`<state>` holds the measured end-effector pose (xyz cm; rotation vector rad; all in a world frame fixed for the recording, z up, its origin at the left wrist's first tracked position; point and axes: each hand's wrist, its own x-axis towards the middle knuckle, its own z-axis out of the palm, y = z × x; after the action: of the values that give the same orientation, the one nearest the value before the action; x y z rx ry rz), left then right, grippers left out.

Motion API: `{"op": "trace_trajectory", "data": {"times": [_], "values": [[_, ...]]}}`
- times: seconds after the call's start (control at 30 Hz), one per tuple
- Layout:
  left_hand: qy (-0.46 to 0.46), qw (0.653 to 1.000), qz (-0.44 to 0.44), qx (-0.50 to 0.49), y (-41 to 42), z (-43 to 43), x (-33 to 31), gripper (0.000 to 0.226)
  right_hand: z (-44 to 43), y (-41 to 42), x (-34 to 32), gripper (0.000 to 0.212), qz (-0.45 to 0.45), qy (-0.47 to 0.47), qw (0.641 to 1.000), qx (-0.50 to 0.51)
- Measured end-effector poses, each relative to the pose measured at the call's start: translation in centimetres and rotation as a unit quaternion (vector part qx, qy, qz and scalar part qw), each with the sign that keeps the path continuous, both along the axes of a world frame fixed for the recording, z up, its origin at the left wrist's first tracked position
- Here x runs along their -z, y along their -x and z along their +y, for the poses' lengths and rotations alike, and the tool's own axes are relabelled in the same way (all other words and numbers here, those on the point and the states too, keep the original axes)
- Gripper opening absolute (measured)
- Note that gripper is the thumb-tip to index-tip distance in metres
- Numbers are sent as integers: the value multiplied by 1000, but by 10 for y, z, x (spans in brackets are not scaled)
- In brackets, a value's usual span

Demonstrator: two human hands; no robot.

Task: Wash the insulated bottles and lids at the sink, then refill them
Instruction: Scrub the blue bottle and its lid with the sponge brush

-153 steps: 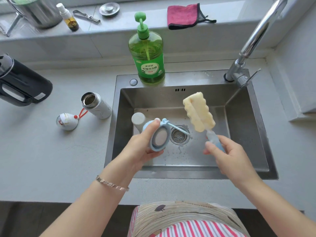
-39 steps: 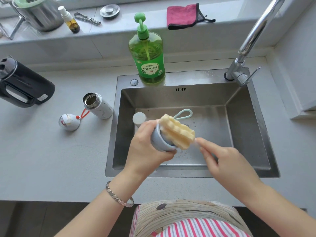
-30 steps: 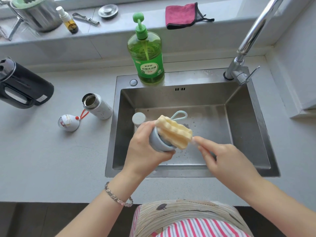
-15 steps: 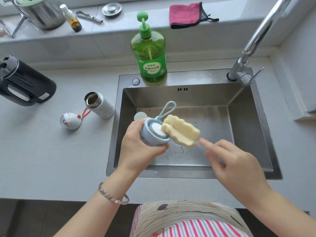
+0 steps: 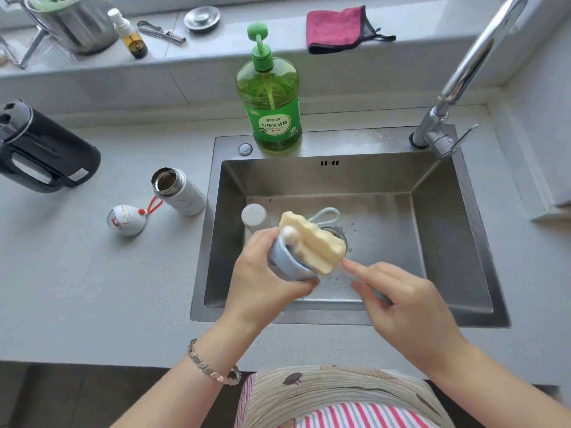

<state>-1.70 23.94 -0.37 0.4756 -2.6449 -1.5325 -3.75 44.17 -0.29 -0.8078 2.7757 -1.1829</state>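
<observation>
Left hand (image 5: 265, 273) is gripping the blue lid (image 5: 285, 265) over the sink (image 5: 432, 242), fingers and thumb curling round its wall, with the lid's open side tilting up and to the right. Right hand (image 5: 404, 307) is pinching the handle of the brush (image 5: 313, 247), its forefinger stretching along the handle towards the yellow sponge head. That head is lying across the lid's mouth and pressing on it, and a white rounded part is showing at the head's left edge. The lid's blue loop (image 5: 326, 213) is sticking out behind the sponge. Both hands are hovering above the drain, towards the front of the basin.

A second bottle (image 5: 254, 215) is standing in the left part of the basin, just behind the left hand, its pale round end facing up. On the counter (image 5: 92, 288) left of the sink, the open bottle (image 5: 177, 196) is sitting uncapped, its steel mouth showing. The white lid (image 5: 126, 222), with a red loop, is sitting just beside it on the left. A black jug (image 5: 40, 152) is resting farther left.

A green soap bottle (image 5: 270, 97) is standing on the sink's back rim, and the tap (image 5: 463, 72) is rising from the back right corner. On the ledge behind, a red cloth (image 5: 336, 29), a steel pot (image 5: 77, 23), a dropper bottle (image 5: 129, 35) and a metal disc (image 5: 202, 18) are lying well apart. A bracelet (image 5: 213, 366) is circling the left wrist.
</observation>
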Motion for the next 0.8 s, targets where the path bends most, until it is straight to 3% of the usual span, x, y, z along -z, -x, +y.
{"op": "trace_trajectory", "data": {"times": [0.2, 0.27, 0.37, 0.5, 0.63, 0.7, 0.8], "values": [[-28, 997, -28, -70, 4, -16, 16, 61, 2, -3, 12, 31, -35, -2, 999, -29], [-22, 998, -41, -51, 5, -16, 19, 63, -3, -3, 16, 31, -40, 10, 999, -30], [1, 999, -45, 3, 3, -14, 23, 65, -11, 12, 27, 31, -46, -12, 999, -1], [78, 993, -78, -42, 12, -41, 39, 68, -8, 30, 45, 29, -99, -80, 991, 36], [136, 975, -158, -81, 19, -81, 63, 66, -4, 49, 58, 31, -194, -127, 969, 88], [186, 961, -202, -43, 22, -94, 80, 67, -4, 55, 63, 31, -221, -142, 960, 103], [285, 908, -305, 28, 29, -97, 103, 66, -8, 62, 67, 30, -270, -151, 943, 121]]}}
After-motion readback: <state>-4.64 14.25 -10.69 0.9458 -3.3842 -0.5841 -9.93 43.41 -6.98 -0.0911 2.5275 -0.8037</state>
